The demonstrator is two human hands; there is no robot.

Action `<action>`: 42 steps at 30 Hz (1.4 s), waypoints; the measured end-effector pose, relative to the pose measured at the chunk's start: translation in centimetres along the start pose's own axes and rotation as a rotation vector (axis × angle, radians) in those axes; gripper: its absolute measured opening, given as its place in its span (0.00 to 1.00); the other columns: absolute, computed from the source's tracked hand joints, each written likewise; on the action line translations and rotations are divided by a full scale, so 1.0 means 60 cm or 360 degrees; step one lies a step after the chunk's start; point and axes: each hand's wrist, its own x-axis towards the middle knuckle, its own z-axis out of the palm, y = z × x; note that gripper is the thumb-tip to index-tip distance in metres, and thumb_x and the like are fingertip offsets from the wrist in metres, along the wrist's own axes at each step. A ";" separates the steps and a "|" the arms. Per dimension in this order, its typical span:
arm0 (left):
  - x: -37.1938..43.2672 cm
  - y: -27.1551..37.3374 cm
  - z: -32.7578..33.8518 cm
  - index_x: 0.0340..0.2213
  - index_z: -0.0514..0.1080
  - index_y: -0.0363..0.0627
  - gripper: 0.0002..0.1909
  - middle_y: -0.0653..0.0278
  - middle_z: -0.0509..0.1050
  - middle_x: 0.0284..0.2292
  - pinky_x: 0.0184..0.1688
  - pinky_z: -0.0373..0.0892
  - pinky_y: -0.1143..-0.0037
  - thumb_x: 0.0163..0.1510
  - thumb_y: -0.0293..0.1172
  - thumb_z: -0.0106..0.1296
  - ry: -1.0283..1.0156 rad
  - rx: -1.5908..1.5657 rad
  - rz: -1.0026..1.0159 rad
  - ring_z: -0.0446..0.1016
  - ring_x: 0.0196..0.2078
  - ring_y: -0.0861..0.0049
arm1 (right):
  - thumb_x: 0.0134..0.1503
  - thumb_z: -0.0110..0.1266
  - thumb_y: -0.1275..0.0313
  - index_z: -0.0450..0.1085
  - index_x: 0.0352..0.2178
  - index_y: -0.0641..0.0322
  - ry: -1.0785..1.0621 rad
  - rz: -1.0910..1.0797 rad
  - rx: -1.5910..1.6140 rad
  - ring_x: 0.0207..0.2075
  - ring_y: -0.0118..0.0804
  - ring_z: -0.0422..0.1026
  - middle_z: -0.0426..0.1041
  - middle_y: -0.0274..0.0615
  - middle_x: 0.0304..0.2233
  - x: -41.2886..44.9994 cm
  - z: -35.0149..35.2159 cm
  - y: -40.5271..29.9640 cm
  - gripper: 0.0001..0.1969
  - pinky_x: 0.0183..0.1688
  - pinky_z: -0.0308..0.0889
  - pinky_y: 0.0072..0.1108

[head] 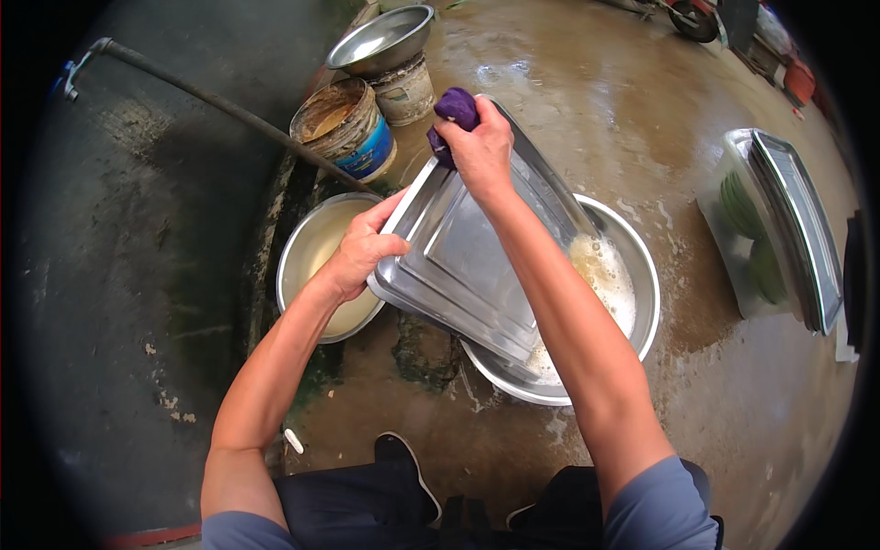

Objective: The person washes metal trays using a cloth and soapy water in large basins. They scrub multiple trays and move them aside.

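Note:
My left hand (362,256) grips the near left edge of a rectangular stainless steel tray (467,237), thumb on the inside. The tray is tilted, with its lower right corner down in a wide metal basin (650,295). Sudsy water (605,275) foams in that basin. At the tray's far corner my right hand (481,148) presses a bunched purple cloth (455,113) against the rim. Behind my left hand stands a smaller metal basin (283,275) holding cloudy liquid. My right forearm hides part of the tray and the larger basin.
A dirty paint bucket (375,141) stands beyond the basins, near another bucket (405,89) with a metal bowl (381,41) on top. A pipe with a tap (213,100) slants from the left wall. To the right, a translucent plastic bin (739,234) has trays (801,227) leaning on it. The concrete floor (550,75) is wet.

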 end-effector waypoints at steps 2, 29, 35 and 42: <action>-0.002 0.003 0.005 0.57 0.57 0.39 0.41 0.59 0.69 0.48 0.50 0.65 0.78 0.36 0.22 0.49 -0.0014 0.0012 -0.0002 0.69 0.47 0.77 | 0.41 0.60 0.69 0.69 0.29 0.64 0.0091 -0.0258 -0.0283 0.28 0.42 0.70 0.72 0.47 0.25 0.029 0.014 0.041 0.13 0.35 0.66 0.30; -0.012 -0.031 -0.011 0.56 0.59 0.35 0.39 0.56 0.68 0.49 0.52 0.63 0.78 0.36 0.21 0.43 0.0097 0.0011 0.0093 0.69 0.49 0.74 | 0.43 0.59 0.71 0.72 0.34 0.65 0.0521 0.0977 -0.0876 0.34 0.40 0.74 0.76 0.47 0.32 -0.118 -0.173 0.294 0.15 0.40 0.66 0.29; -0.004 -0.043 -0.022 0.54 0.61 0.36 0.35 0.59 0.70 0.46 0.50 0.66 0.78 0.40 0.22 0.46 0.0108 -0.0126 0.0051 0.71 0.46 0.75 | 0.43 0.54 0.71 0.66 0.35 0.65 -0.0234 -0.0089 -0.0379 0.42 0.51 0.67 0.66 0.50 0.39 -0.159 0.003 0.116 0.15 0.45 0.64 0.33; 0.000 -0.050 -0.024 0.55 0.60 0.35 0.34 0.58 0.71 0.46 0.46 0.67 0.80 0.41 0.20 0.44 0.0171 -0.0170 0.0033 0.72 0.43 0.78 | 0.45 0.52 0.73 0.64 0.41 0.64 -0.0262 0.0016 -0.0901 0.45 0.53 0.67 0.65 0.48 0.44 -0.224 -0.118 0.191 0.19 0.47 0.64 0.34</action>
